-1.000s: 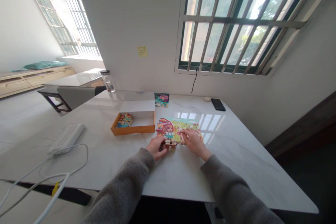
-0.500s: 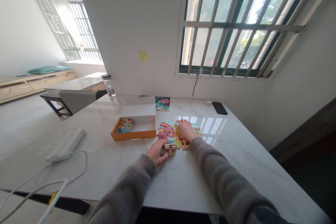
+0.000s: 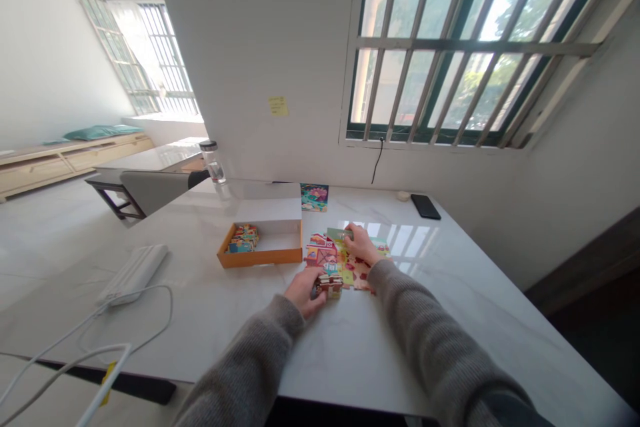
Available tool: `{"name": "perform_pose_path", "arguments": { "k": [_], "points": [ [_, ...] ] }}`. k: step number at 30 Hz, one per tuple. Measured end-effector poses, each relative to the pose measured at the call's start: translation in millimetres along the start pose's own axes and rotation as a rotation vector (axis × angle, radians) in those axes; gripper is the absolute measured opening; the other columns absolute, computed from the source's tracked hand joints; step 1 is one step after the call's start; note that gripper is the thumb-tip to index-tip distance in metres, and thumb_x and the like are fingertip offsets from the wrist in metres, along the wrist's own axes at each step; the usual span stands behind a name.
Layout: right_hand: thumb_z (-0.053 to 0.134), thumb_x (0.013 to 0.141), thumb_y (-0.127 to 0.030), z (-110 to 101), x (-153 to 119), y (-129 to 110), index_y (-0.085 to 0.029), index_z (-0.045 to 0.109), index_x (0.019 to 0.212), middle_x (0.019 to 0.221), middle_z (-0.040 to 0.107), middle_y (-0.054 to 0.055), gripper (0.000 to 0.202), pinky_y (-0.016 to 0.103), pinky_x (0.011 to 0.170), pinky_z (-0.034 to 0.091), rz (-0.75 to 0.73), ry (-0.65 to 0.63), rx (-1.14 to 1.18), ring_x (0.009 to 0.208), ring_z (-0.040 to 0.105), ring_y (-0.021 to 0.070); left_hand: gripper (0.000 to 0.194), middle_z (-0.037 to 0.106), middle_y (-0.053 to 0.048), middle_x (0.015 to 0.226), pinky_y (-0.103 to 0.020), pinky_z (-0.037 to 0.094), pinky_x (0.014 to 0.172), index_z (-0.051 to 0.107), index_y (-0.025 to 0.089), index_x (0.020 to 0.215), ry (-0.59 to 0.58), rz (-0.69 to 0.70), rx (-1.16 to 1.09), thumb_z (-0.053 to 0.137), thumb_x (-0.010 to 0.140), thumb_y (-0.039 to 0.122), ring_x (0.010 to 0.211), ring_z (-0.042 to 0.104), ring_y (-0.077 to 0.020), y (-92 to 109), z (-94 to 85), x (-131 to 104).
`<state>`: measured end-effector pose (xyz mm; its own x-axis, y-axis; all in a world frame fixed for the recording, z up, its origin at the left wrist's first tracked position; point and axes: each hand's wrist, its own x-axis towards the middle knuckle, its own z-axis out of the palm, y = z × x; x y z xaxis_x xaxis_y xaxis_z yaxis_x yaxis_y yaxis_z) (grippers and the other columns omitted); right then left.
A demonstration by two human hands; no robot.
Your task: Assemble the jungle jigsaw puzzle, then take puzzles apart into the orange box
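A partly assembled jigsaw puzzle [image 3: 321, 255] with a red barn picture lies flat on the white table. My left hand [image 3: 304, 291] is closed around a small stack of puzzle pieces [image 3: 330, 285], held by the puzzle's near left edge. My right hand [image 3: 362, 245] reaches over the puzzle, its fingers closed on a green puzzle piece [image 3: 338, 234] at the far edge. That piece looks tilted up; its side under the fingers is hidden. The right forearm covers part of the puzzle's right side.
Left of the puzzle stands an open orange box [image 3: 265, 258] with more pieces in its left end. Behind lies a colourful picture sheet [image 3: 315, 197]. A phone [image 3: 425, 207] is at the back right, a bottle [image 3: 213, 163] at the back left, a power strip [image 3: 134, 273] with cables at left.
The green piece at the puzzle's far edge now shows darker and tilted up in my right fingers. My left hand keeps the stack in place. The whole view has shifted slightly.
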<state>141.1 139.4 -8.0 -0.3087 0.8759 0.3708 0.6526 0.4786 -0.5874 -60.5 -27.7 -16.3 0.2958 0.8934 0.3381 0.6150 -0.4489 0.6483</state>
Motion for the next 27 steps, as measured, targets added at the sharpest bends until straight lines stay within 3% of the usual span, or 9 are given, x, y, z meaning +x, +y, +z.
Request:
{"name": "perform_pose_path", "arguments": {
  "k": [4,9,14,18,23,27],
  "points": [
    [0.054,0.080,-0.028,-11.0,1.4,3.8,-0.020,0.062,0.081,0.083,0.064,0.003,0.012,0.031,0.081,0.043,0.063,0.018,0.209,0.081,0.055,0.0182,0.033,0.066,-0.010,0.106,-0.042,0.051,0.094,0.058,0.021,0.104,0.002,-0.001,0.006,0.062,0.071,0.015,0.101,0.063,-0.0273,-0.3,0.5,0.3],
    [0.057,0.078,-0.046,-21.9,-4.9,7.0,-0.020,0.063,0.084,0.080,0.065,0.001,0.027,0.027,0.071,0.044,0.169,0.068,0.479,0.076,0.056,0.0164,0.034,0.066,-0.010,0.106,-0.041,0.051,0.094,0.058,0.018,0.106,-0.015,-0.011,0.000,0.060,0.072,0.016,0.101,0.063,-0.0264,1.1,-0.2,1.4],
    [0.063,0.071,-0.055,-18.8,-7.5,5.3,-0.020,0.061,0.084,0.074,0.063,0.000,0.038,0.025,0.063,0.046,0.284,0.076,0.719,0.068,0.056,0.0143,0.035,0.066,-0.009,0.106,-0.039,0.050,0.093,0.058,0.018,0.107,-0.036,-0.018,0.000,0.060,0.072,0.016,0.100,0.063,-0.0255,3.7,-1.8,1.8],
    [0.068,0.068,-0.053,-16.5,-3.9,3.5,-0.019,0.062,0.084,0.072,0.063,0.001,0.038,0.026,0.059,0.048,0.362,0.052,0.838,0.064,0.057,0.0140,0.035,0.066,-0.010,0.106,-0.040,0.050,0.093,0.058,0.017,0.107,-0.037,-0.026,0.003,0.060,0.072,0.016,0.099,0.063,-0.0260,3.9,-2.0,1.2],
    [0.067,0.074,-0.043,-25.0,3.6,3.7,-0.018,0.065,0.093,0.060,0.056,-0.002,0.031,0.025,0.045,0.043,0.437,0.021,0.910,0.046,0.047,0.0106,0.032,0.067,-0.011,0.105,-0.042,0.051,0.091,0.058,0.017,0.105,-0.041,-0.014,0.011,0.059,0.072,0.017,0.098,0.063,-0.0271,2.3,-1.4,1.2],
    [0.069,0.074,-0.033,-34.8,0.3,-2.8,-0.017,0.065,0.103,0.066,0.061,-0.001,0.034,0.027,0.053,0.048,0.428,0.028,0.916,0.053,0.055,0.0119,0.035,0.067,-0.009,0.105,-0.041,0.051,0.092,0.058,0.018,0.107,-0.036,-0.018,0.021,0.060,0.072,0.017,0.098,0.064,-0.0264,2.1,-1.1,1.9]
  ]
}}
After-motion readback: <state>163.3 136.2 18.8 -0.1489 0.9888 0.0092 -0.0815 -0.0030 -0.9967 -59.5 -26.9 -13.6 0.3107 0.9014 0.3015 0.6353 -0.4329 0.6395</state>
